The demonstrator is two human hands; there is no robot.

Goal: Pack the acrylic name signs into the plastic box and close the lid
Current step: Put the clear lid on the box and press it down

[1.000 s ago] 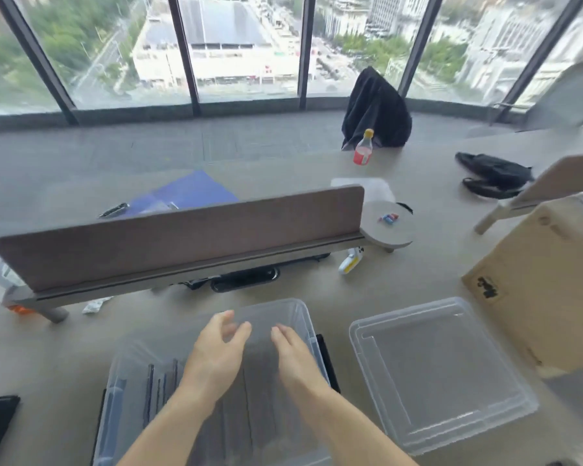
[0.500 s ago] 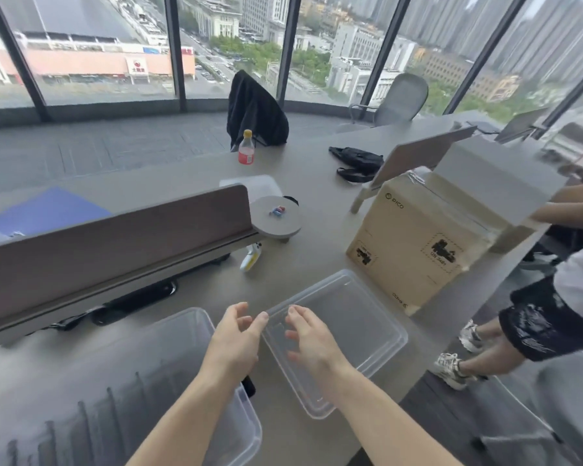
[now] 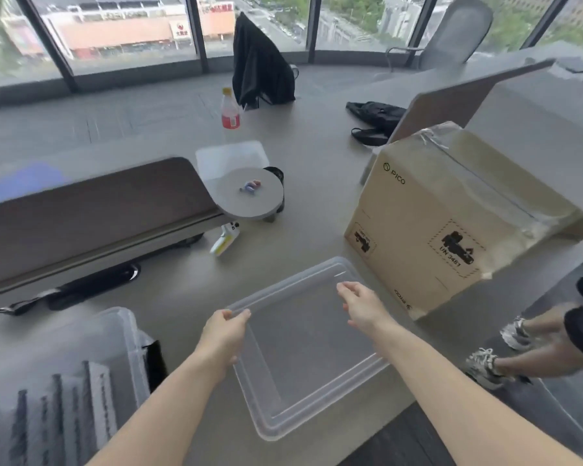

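1. Head view puts the lid [image 3: 300,361] straight in front of the person. It is clear and shallow and lies flat on the table [image 3: 317,210], with its near corner close to the table's edge.
2. The left hand [image 3: 223,336] pinches the lid's far-left corner, fingers curled over the rim. The right hand [image 3: 362,307] is above the far-right part with fingers loosely bent and grips nothing visible; whether it touches the plastic cannot be told.
3. The plastic box [image 3: 123,317] stands uncovered to the left of the lid. The acrylic name signs [image 3: 58,408] stand on edge in rows inside it, and blur hides how many there are. Packing looks finished, so closing appears to be the step in hand.
4. Lifting by one pinched corner would likely make the thin lid flex and sag, and it could slip out or drop off the near edge. A second grip on the right rim would prevent that.
5. If any sign stands above the box rim, the lid may rock and fail to seat. Pressing it down then could crack a sign.
6. A cardboard box [image 3: 435,230] sits just beside the lid's right side, so a careless swing could knock against it.
7. Beyond the table edge on the right are another person's shoes [image 3: 485,366], where a dropped lid would land.
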